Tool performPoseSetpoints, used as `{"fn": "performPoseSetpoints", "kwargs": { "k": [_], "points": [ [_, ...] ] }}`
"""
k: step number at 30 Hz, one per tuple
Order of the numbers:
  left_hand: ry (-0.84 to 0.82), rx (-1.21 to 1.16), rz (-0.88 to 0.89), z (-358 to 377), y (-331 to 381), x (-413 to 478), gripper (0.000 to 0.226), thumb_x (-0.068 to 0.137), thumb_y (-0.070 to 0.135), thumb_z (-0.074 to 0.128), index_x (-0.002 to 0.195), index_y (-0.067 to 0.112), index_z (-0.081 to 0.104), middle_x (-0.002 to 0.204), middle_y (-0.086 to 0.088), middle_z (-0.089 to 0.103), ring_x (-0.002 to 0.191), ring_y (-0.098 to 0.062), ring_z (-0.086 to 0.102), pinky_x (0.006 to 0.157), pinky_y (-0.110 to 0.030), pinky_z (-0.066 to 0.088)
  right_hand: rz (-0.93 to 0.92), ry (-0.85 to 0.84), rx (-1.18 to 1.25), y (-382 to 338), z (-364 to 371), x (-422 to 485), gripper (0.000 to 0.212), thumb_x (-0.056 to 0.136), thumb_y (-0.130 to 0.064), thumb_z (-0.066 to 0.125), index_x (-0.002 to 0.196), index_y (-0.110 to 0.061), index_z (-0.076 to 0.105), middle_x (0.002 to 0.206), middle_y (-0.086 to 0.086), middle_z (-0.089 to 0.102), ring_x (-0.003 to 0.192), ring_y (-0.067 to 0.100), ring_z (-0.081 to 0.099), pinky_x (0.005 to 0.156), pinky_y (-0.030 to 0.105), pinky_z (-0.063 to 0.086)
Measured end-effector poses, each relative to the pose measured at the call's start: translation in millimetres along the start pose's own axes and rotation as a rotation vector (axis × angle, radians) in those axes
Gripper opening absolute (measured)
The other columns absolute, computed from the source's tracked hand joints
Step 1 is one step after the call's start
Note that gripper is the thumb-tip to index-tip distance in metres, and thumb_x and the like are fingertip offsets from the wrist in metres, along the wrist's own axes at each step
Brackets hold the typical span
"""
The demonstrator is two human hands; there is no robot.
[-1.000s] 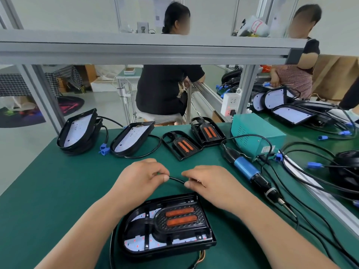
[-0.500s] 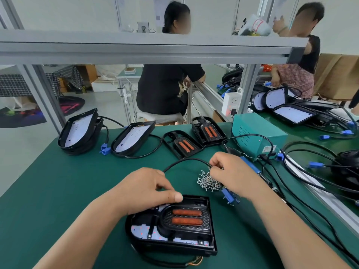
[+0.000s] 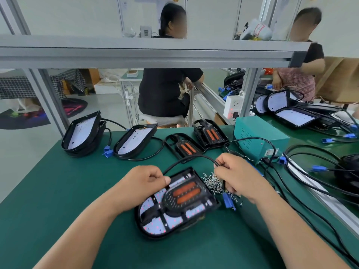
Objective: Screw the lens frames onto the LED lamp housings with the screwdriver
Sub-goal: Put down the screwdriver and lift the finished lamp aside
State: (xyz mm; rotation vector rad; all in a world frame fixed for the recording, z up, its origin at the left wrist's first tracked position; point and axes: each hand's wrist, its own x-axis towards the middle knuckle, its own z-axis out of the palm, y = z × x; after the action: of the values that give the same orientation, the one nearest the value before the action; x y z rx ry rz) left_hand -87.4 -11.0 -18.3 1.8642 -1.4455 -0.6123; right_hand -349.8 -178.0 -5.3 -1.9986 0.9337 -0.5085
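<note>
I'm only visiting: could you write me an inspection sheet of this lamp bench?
Surface: green matted bench, partly covered.
Job's things: black lamp housing with an orange-striped lens frame on it, nearest; two spare lens frames and open housings with white boards behind; pile of small silver screws.
Clutter: teal metal box at right.
Grippers: left hand holds the housing's far corner; right hand pinches a black cable.
Cables: that cable arcs from the housing to that hand; more black leads with blue plugs at right.
Surroundings: grey aluminium beam overhead; two other people beyond.
</note>
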Motion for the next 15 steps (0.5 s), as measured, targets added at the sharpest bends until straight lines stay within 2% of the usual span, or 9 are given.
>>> {"fn": "performPoseSetpoints", "kwargs": {
  "k": [2,3,5,8,11,15],
  "points": [
    [0.092,-0.015,-0.045,-2,-10,4,0.037,0.096,0.05,0.071,0.069,0.027,0.06,0.055,0.014,0.041,0.052,-0.003,0.033,0.051,-0.019,0.031,0.037,-0.058,0.078,-1,1,-1,0.005,0.095,-0.019,0.058,0.097,-0.015,0.059,0.076,0.022,0.067,0.052,0.025,0.053,0.039,0.027,0.036],
    [0.122,-0.026,-0.057,-2,-14,6,0.039,0.096,0.05,0.07,0.067,0.028,0.058,0.055,0.014,0.04,0.051,-0.003,0.033,0.05,-0.018,0.03,0.051,-0.094,0.098,-1,4,-2,0.008,0.094,-0.021,0.058,0.099,-0.015,0.059,0.072,0.024,0.068,0.053,0.028,0.054,0.04,0.029,0.039],
    [0.165,-0.041,-0.059,-2,-19,8,0.043,0.097,0.051,0.069,0.064,0.029,0.053,0.057,0.013,0.039,0.052,-0.004,0.033,0.051,-0.019,0.031,0.063,-0.157,0.127,-3,11,-3,0.013,0.094,-0.024,0.054,0.102,-0.014,0.056,0.062,0.015,0.067,0.05,0.027,0.055,0.042,0.031,0.043],
    [0.196,-0.066,-0.043,-1,-23,10,0.044,0.097,0.051,0.069,0.066,0.027,0.05,0.059,0.012,0.037,0.054,-0.005,0.032,0.051,-0.019,0.031,0.068,-0.183,0.231,-5,19,-2,0.02,0.093,-0.023,0.048,0.107,-0.01,0.053,0.061,0.016,0.066,0.045,0.027,0.053,0.045,0.031,0.045],
    [0.213,-0.103,-0.016,-1,-26,10,0.04,0.098,0.046,0.07,0.069,0.024,0.055,0.059,0.012,0.041,0.054,-0.004,0.035,0.05,-0.017,0.033,0.074,-0.173,0.356,-7,24,-1,0.015,0.102,-0.01,0.048,0.114,-0.006,0.055,0.063,0.016,0.064,0.05,0.029,0.053,0.042,0.031,0.045],
    [0.214,-0.141,-0.005,0,-28,10,0.037,0.098,0.043,0.071,0.076,0.016,0.059,0.061,0.009,0.042,0.056,-0.007,0.036,0.051,-0.018,0.034,0.131,-0.154,0.464,-13,36,-2,0.022,0.104,0.001,0.046,0.122,-0.006,0.058,0.065,0.015,0.062,0.045,0.022,0.054,0.037,0.028,0.042]
  ]
}}
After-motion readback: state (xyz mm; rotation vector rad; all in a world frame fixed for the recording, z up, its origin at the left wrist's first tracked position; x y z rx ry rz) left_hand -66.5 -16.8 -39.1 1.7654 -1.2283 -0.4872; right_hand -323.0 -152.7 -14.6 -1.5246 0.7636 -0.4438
